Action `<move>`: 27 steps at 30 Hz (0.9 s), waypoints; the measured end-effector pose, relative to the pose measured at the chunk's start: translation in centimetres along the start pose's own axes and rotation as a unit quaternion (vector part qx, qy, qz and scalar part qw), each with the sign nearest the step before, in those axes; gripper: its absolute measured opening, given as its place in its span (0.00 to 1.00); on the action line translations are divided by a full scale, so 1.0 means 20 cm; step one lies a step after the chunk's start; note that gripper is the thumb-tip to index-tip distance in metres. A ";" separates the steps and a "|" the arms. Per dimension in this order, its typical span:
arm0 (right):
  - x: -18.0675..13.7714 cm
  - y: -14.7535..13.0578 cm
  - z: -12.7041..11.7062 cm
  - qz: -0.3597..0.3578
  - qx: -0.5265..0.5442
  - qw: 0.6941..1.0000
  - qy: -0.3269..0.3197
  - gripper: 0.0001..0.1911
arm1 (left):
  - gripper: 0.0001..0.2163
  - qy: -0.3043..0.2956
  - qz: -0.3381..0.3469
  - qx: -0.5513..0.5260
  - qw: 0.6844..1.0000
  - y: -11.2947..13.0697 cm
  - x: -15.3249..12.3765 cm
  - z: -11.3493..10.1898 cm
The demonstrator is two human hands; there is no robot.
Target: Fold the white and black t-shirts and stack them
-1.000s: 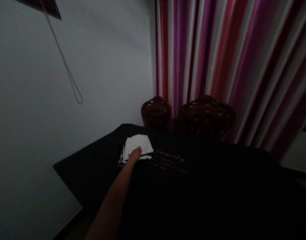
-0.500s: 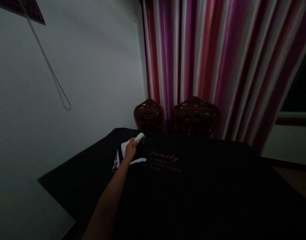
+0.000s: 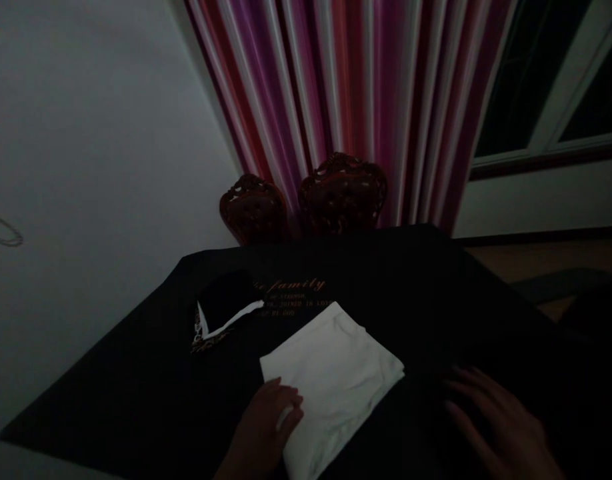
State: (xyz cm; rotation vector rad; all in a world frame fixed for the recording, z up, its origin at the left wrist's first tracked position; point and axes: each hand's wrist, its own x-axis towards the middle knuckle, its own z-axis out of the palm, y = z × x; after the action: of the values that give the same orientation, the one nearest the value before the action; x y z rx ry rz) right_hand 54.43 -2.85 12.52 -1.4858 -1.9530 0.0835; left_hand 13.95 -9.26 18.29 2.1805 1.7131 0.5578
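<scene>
A folded white cloth [image 3: 336, 373] lies flat on the black tablecloth [image 3: 146, 393], close to me. At its left edge rests my left hand [image 3: 269, 427], thumb and fingers apart, with white showing in the gap between them. My right hand [image 3: 501, 423] hovers over the dark table right of the cloth, fingers spread and holding nothing; it is slightly blurred. Farther off on the left is a small pile of folded cloths [image 3: 229, 307], black on top, with a white edge and a patterned one beneath.
Two carved dark wooden chairs [image 3: 343, 193] stand along the far side of the table. Behind them hang striped curtains [image 3: 356, 80], with a pale wall [image 3: 96, 133] to the left. Gold lettering [image 3: 296, 287] is printed on the tablecloth. A window [image 3: 546, 87] is at upper right.
The white cloth has come off the pile and now lies nearer me. My left hand has drawn back with it, and my right hand has entered the view. The camera has turned right.
</scene>
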 end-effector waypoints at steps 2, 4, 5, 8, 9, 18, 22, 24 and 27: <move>0.04 -0.14 0.07 -0.008 0.011 0.999 -0.034 0.19 | 0.09 0.031 -0.009 -0.005 0.999 0.17 0.11 0.05; 0.09 -0.26 0.12 0.006 0.024 0.997 -0.067 0.17 | 0.09 0.036 -0.018 -0.017 0.999 0.34 0.23 0.14; 0.12 -0.31 0.13 0.014 0.033 0.996 -0.088 0.17 | 0.09 0.035 -0.025 -0.021 0.999 0.41 0.29 0.19; 0.17 -0.38 0.15 0.025 0.048 0.989 -0.137 0.16 | 0.07 0.042 -0.067 -0.011 0.997 0.55 0.45 0.34; 0.18 -0.39 0.16 0.028 0.046 0.987 -0.148 0.16 | 0.08 0.043 -0.084 0.002 0.996 0.56 0.49 0.39; 0.37 -0.33 0.27 0.052 0.046 0.964 -0.255 0.18 | 0.13 0.016 -0.115 0.057 0.992 0.53 0.59 0.50; 0.47 -0.36 0.35 0.111 0.068 0.961 -0.245 0.15 | 0.09 0.051 -0.134 -0.041 0.989 0.48 0.58 0.50; 0.49 -0.38 0.38 0.133 0.094 0.959 -0.234 0.16 | 0.08 0.079 -0.146 -0.126 0.978 0.45 0.58 0.49; 0.51 -0.40 0.40 0.124 0.180 0.952 -0.216 0.17 | 0.09 0.135 -0.168 -0.267 0.939 0.41 0.55 0.46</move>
State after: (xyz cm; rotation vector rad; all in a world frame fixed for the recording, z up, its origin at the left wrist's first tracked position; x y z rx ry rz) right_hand 42.26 6.04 14.62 -1.5409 -1.9237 0.8953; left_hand 27.72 -0.58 15.32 1.4494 1.7483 1.1127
